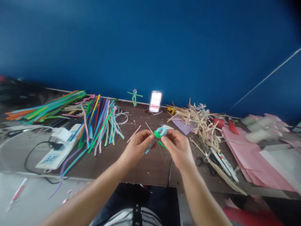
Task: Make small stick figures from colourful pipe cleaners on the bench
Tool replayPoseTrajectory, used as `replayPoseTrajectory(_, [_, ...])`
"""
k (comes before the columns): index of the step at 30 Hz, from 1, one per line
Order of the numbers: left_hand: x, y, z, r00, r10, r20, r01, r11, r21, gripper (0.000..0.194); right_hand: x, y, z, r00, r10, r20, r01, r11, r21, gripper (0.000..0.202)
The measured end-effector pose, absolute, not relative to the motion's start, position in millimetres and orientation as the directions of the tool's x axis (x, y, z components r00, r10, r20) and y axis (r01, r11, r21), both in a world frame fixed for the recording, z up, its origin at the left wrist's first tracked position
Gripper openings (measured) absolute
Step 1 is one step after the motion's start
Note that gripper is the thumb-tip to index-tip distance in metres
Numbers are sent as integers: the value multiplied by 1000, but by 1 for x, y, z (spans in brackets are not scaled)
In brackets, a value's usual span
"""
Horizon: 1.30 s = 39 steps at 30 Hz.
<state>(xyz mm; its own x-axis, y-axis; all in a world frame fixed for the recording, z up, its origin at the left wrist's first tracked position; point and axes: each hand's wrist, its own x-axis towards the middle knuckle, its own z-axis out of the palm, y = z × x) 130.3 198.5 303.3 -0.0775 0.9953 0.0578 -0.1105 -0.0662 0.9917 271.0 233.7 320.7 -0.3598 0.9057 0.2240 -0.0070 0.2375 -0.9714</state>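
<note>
Over the front middle of the dark table [148,163], my two hands meet at a small looped piece of green and light-blue pipe cleaners [161,131]. My left hand [140,142] pinches its left side between thumb and fingers, with a blue end hanging below. From the right, my right hand [176,142] grips it, thumb close to the green coil; a green end shows beneath. The curled fingers hide part of the piece. Farther back stands a little pipe-cleaner figure [134,98], green-limbed with arms spread, against the blue wall.
Left lie bundles of coloured pipe cleaners [44,108] and a white power strip [55,155] with cables. A pixelated bright rectangle [155,101] stands at the back. Rightward are dried straw-like pieces [194,117], scissors [210,166], white pens [223,164] and pink paper [250,153].
</note>
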Motion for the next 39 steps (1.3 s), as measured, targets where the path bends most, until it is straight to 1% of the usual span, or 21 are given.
replayPoseTrajectory(1, [131,197,301,-157,980,119,-59,-129,990,19,269,234,319,-328,918,222,12,239,-971,14])
replayPoseTrajectory(3, [132,195,296,-237,941,243,47,-239,970,31,265,233,316,-280,936,213,28,230,-973,15])
replayPoseTrajectory(4, [133,194,294,-234,924,302,110,-283,953,38,263,232,315,-260,943,208,27,223,-974,14])
replayPoseTrajectory(6, [136,194,290,-195,900,391,247,-340,907,46,259,229,313,-225,953,203,26,214,-976,13])
replayPoseTrajectory(8, [139,195,288,-193,881,432,355,-348,868,47,254,226,312,-190,959,208,33,218,-975,12])
replayPoseTrajectory(10, [141,197,285,-246,867,434,390,-321,863,42,251,224,311,-169,963,208,36,217,-976,13])
replayPoseTrajectory(12, [143,198,283,-312,858,409,358,-292,887,34,248,222,309,-170,966,196,25,203,-979,14])
replayPoseTrajectory(14, [143,198,281,-367,854,370,286,-275,918,27,247,221,307,-185,965,187,5,191,-981,15])
replayPoseTrajectory(19, [143,199,276,-414,869,270,100,-251,963,23,245,218,297,-205,963,174,-50,168,-985,21])
replayPoseTrajectory(21, [141,200,274,-433,864,258,79,-249,965,24,244,217,292,-195,967,163,-78,150,-986,23])
replayPoseTrajectory(24, [139,200,273,-459,849,262,129,-228,965,23,242,216,285,-176,971,164,-107,146,-983,23])
replayPoseTrajectory(26, [138,200,274,-463,843,272,167,-218,961,21,241,217,282,-165,970,179,-81,167,-983,20])
replayPoseTrajectory(28, [137,199,275,-457,847,272,182,-210,960,21,242,217,282,-149,963,224,-26,222,-975,15])
replayPoseTrajectory(31, [136,199,275,-448,857,256,186,-191,964,23,244,218,285,-147,934,327,104,343,-933,14])
replayPoseTrajectory(34, [135,198,275,-435,869,236,187,-169,968,23,247,218,288,-178,903,390,231,424,-876,15])
replayPoseTrajectory(36, [136,197,276,-414,885,215,159,-162,974,22,249,218,289,-194,888,418,272,458,-846,15])
replayPoseTrajectory(39, [137,197,278,-378,911,165,70,-150,986,22,251,219,289,-207,865,457,305,501,-810,15])
